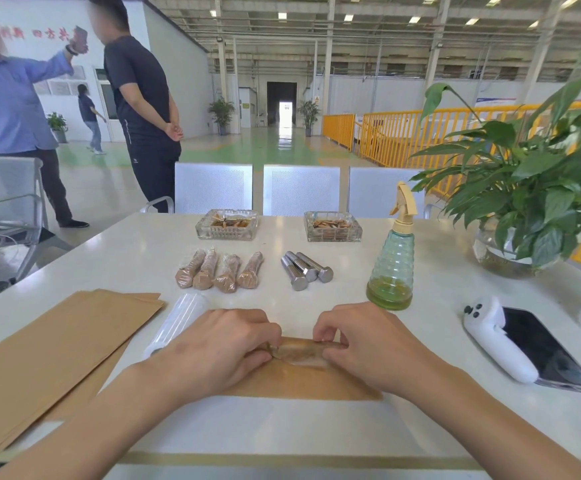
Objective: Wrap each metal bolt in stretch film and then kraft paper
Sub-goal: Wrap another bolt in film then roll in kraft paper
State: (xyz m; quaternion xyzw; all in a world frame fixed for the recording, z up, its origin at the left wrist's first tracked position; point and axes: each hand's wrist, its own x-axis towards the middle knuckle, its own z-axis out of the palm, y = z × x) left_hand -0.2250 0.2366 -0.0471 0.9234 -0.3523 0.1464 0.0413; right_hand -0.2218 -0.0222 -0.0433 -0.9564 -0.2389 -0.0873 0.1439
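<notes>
Here's the bolt bundle (301,351) lying crosswise on a kraft sheet (302,384) at the near edge of the white table (143,258) — the left hand (212,348) pinches one end with curled fingers, the right hand (361,344) pinches the other. Just left lies the stretch film roll (180,322), beside a stack of kraft paper (50,351). Further back — four wrapped bolts (219,271), three bare bolts (306,270), a spray bottle (393,268).

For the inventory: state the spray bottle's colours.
Spray bottle: translucent green body, tan trigger head; head view.
</notes>
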